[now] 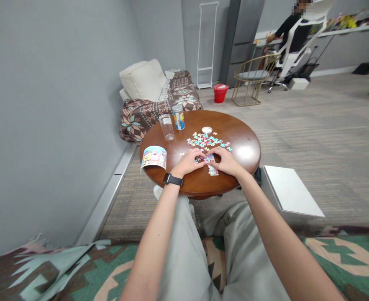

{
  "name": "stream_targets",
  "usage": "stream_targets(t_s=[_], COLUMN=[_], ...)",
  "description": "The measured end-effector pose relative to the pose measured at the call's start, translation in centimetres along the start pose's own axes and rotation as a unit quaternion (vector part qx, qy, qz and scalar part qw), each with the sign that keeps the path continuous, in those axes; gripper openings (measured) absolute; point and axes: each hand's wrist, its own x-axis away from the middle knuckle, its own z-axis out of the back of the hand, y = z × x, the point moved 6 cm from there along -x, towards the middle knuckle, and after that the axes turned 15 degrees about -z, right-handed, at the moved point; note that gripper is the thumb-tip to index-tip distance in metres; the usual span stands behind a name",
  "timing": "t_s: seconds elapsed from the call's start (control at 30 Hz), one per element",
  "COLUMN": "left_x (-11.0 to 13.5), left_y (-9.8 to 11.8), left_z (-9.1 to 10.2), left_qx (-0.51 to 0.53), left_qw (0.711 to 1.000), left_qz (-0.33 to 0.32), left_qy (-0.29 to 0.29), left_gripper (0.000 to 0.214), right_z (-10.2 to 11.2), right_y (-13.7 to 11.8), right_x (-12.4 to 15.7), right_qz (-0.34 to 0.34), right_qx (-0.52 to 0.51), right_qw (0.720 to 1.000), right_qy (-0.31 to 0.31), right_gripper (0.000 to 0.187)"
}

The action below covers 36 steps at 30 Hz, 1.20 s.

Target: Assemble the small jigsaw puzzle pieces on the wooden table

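Both hands rest on a round wooden table (pixel 244 146). My left hand (pixel 189 162), with a black watch on the wrist, curls its fingers over small puzzle pieces near the table's front. My right hand (pixel 225 161) lies beside it, fingers bent on a joined strip of puzzle pieces (pixel 212 165) that pokes out between the hands. A loose heap of pastel puzzle pieces (pixel 207 141) is spread just beyond the fingers. What each hand pinches is too small to make out.
On the table stand a clear tube (pixel 167 127), a printed can (pixel 178 117), a round lid (pixel 207 130) and a curled picture sheet (pixel 153 157). A white box (pixel 289 192) sits right of the table. A patterned couch (pixel 159 104), red bin (pixel 220 92), gold chair (pixel 253 77) and a seated person (pixel 293 33) lie beyond.
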Motion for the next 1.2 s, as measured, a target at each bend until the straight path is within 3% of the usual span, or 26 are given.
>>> stream_targets(t_s=[0.8, 1.2], left_x=[0.17, 0.17], left_y=[0.46, 0.76], left_z=[0.50, 0.67], left_qx=[-0.024, 0.020], left_qw=[1.000, 0.999], left_qz=[0.007, 0.029], left_qy=[-0.005, 0.012], left_gripper=[0.014, 0.015], right_z=[0.08, 0.38], right_y=[0.14, 0.27], right_x=[0.00, -0.16], right_qz=[-0.006, -0.023], right_qx=[-0.002, -0.055], right_qw=[1.000, 0.998], right_qy=[-0.001, 0.005], right_gripper=[0.024, 0.014])
